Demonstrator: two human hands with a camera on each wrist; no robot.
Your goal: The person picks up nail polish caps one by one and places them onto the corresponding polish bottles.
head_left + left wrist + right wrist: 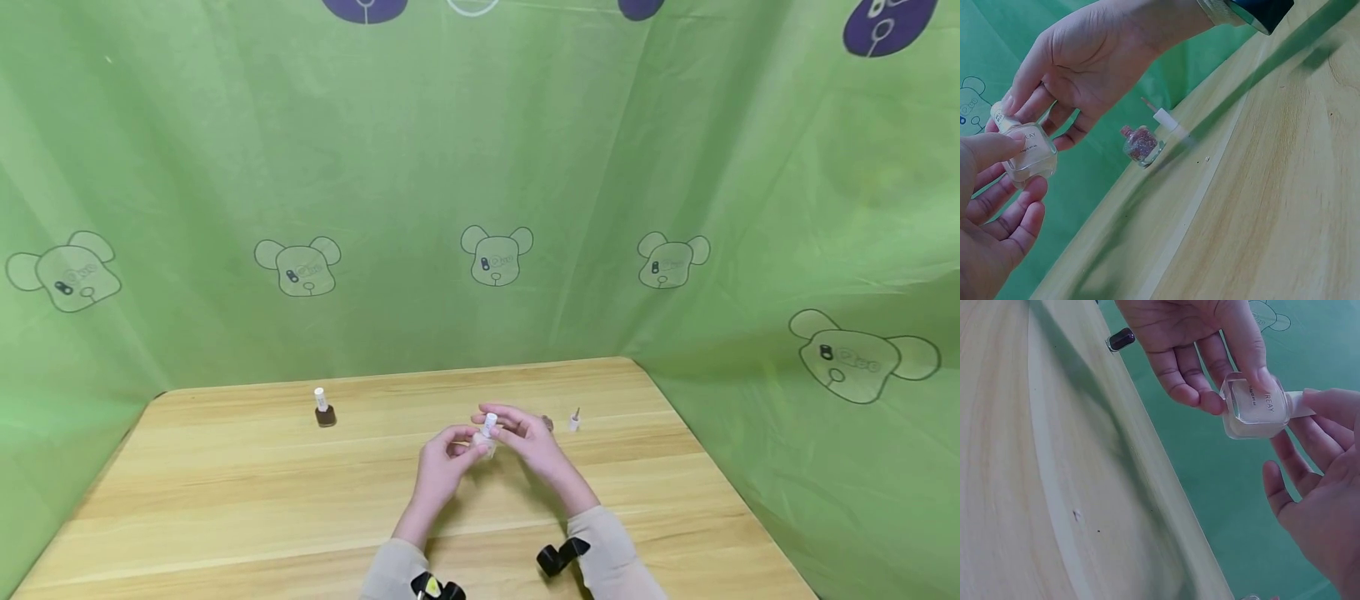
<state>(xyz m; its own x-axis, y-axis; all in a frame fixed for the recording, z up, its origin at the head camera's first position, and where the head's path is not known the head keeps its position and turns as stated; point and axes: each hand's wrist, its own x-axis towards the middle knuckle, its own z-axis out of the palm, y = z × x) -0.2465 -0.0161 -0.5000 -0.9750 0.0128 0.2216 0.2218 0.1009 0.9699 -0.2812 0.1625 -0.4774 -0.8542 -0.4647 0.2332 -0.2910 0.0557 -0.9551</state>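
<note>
Both hands hold one pale nail polish bottle [485, 444] above the wooden table. My left hand [441, 471] grips its clear glass body between thumb and fingers; in the left wrist view the thumb lies across the lettering on the bottle [1034, 156]. With thumb and fingers, my right hand [536, 446] pinches the white cap [491, 420], which sits at the bottle's neck. In the right wrist view the bottle [1254, 415] lies tilted sideways, its cap [1299, 404] between the fingertips of my right hand [1329, 469].
A dark brown polish bottle [326, 416] with a white cap stands at the back left of the table [225, 492]. Behind my right hand are an uncapped glittery pink bottle [1142, 145] and a white cap [574, 423] with its brush pointing up. Green curtains surround the table.
</note>
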